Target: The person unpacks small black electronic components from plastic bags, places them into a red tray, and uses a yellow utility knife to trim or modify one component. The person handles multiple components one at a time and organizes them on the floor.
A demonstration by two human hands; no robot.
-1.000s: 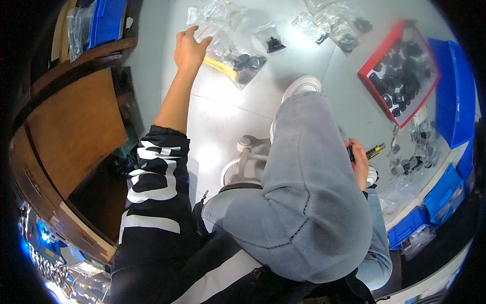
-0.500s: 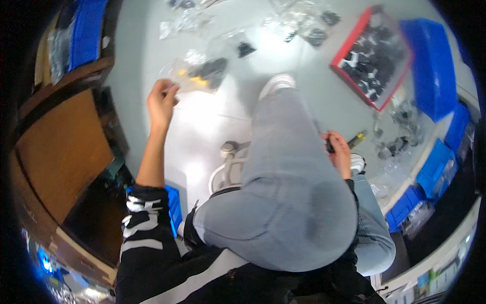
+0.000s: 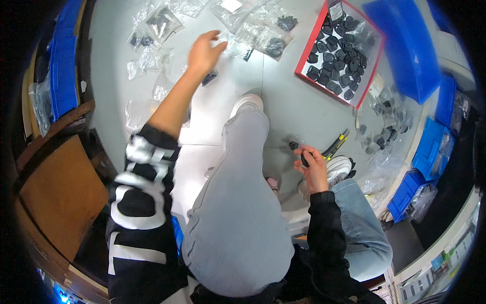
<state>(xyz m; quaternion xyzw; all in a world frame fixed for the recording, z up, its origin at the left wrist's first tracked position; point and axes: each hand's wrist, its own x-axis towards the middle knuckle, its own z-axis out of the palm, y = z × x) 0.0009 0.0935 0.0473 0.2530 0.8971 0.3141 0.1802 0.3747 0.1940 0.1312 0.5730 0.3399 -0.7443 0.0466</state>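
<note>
My left hand (image 3: 205, 53) reaches out over the floor among clear plastic bags, its thumb and fingers apart with nothing seen between them. A small bag of dark parts (image 3: 209, 77) lies just below its wrist, and a larger clear bag (image 3: 264, 34) of dark parts lies to its right. Beside my right knee, my right hand (image 3: 315, 169) is closed on a small black piece (image 3: 305, 159), mostly covered by the fingers. Just beyond these fingers is another small dark piece (image 3: 293, 145) on the floor. A long yellow-and-black hand tool (image 3: 336, 144) lies to the right.
A red-rimmed box (image 3: 301, 65) of many black, fob-like pieces stands at the far right, beside a blue bin (image 3: 405, 50). Small clear packets with dark parts (image 3: 385, 137) are scattered below it. Blue bins (image 3: 430, 147) line the right side; a brown panel (image 3: 63, 197) stands left.
My left hand has moved from the bag with yellow parts, forward and right, and its fingers have spread. My right hand still holds the black piece. The whole view has shifted.
</note>
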